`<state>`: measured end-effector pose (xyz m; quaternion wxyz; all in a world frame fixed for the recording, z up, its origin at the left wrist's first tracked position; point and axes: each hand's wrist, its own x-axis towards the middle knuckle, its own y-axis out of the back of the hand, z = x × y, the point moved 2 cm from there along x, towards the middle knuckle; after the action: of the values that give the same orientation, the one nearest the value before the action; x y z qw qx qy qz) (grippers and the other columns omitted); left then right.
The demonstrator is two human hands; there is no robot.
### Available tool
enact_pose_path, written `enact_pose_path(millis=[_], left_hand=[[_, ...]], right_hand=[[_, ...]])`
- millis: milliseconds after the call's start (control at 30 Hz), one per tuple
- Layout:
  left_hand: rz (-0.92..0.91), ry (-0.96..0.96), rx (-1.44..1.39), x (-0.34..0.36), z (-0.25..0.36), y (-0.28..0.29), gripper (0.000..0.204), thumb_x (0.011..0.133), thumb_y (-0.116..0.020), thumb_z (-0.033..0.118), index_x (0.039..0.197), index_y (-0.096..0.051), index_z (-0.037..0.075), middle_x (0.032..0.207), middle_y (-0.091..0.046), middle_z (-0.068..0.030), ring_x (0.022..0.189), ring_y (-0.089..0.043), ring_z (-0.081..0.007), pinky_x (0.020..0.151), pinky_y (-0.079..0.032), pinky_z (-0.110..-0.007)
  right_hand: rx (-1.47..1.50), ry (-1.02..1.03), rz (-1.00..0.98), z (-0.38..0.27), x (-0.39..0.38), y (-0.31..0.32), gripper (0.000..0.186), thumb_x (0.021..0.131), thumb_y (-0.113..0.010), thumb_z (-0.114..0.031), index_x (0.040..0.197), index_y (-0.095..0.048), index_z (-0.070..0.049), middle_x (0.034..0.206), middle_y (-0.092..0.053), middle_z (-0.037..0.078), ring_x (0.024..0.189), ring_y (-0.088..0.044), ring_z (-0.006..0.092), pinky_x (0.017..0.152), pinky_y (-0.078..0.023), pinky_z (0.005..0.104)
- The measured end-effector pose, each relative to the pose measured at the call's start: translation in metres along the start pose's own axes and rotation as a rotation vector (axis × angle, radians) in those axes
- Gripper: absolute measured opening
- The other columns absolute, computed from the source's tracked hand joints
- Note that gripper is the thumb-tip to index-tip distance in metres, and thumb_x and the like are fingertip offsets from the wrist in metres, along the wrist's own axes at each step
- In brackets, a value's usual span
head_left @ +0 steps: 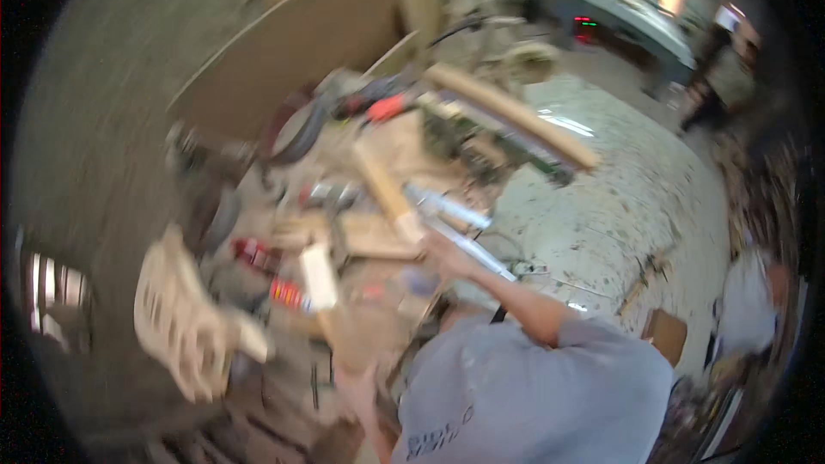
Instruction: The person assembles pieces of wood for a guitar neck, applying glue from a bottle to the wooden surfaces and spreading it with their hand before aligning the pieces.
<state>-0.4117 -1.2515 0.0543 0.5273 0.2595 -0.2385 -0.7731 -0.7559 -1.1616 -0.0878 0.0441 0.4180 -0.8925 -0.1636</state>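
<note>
Motion blurs the whole picture. My right hand (443, 254) is closed round the near end of a wooden bar (387, 189), which slants away to the far left over the cluttered work surface. Lower down, my left hand (356, 383) is closed at the end of another wooden piece (320, 278), whose far part is pale and block-like. The fingers of both hands are smeared. A red bottle-like thing (256, 253) and a red and yellow item (289, 294) lie beside the pale block. Two light metallic strips (468, 251) lie next to my right hand.
A carved pale wooden chair back (185, 318) stands at the left. Farther off lie a red-handled tool (388, 107) and a long wooden rail (516, 116). A large brown panel (292, 43) leans behind. The pale floor (601, 215) carries scattered debris. Another person (730, 73) is at the far right.
</note>
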Motion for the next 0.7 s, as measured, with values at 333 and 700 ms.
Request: enact_pose_path(millis=[333, 700], left_hand=[[-0.379, 0.020, -0.463, 0.089, 0.049, -0.048, 0.055, 0.088, -0.071, 0.019, 0.133, -0.050, -0.003, 0.121, -0.061, -0.0167, 0.106, -0.061, -0.0287, 0.092, -0.052, -0.040], [-0.439, 0.105, -0.449, 0.141, 0.092, -0.078, 0.049, 0.099, -0.061, 0.026, 0.139, -0.047, 0.000, 0.127, -0.057, -0.0141, 0.111, -0.056, -0.0244, 0.091, -0.050, -0.036]], right_hand=[[0.013, 0.227, 0.196, -0.024, 0.041, 0.004, 0.071, 0.093, -0.061, -0.049, 0.145, -0.043, -0.004, 0.112, -0.064, 0.021, 0.099, -0.063, 0.0326, 0.084, -0.050, 0.0439], [-0.411, -0.153, 0.066, -0.053, 0.118, -0.007, 0.112, 0.078, -0.073, -0.056, 0.159, -0.006, -0.016, 0.133, -0.046, 0.037, 0.117, -0.051, 0.0555, 0.099, -0.045, 0.0576]])
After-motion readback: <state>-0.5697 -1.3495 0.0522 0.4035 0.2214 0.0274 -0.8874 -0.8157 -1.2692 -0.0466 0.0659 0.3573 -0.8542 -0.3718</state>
